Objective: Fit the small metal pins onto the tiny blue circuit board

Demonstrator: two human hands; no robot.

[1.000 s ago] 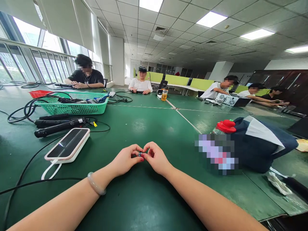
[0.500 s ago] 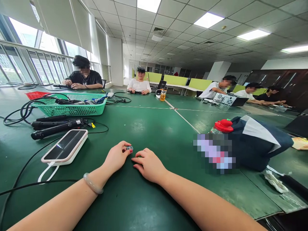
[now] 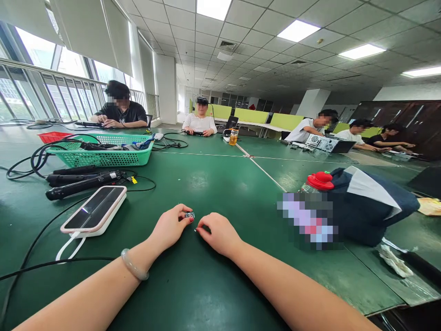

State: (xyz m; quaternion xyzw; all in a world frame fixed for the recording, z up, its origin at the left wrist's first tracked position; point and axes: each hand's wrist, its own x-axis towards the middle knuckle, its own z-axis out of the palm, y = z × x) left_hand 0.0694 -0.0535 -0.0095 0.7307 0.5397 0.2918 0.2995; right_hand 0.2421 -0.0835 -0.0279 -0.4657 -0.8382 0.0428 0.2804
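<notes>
Small part [image 3: 189, 214]: pinched in the left hand [image 3: 169, 227], partly covered, details blurred.
Right hand [image 3: 219, 233]: just beside, narrowed on a tiny pale piece [image 3: 195, 230], too small to identify.
Pixelated item [image 3: 312, 218]: right of both hands, obscured.

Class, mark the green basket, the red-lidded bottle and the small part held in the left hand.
Green basket [image 3: 103, 159], head view: front wall.
Bottle [image 3: 319, 182], head view: red lid.
Small part [image 3: 189, 214], head view: its exposed face.
</notes>
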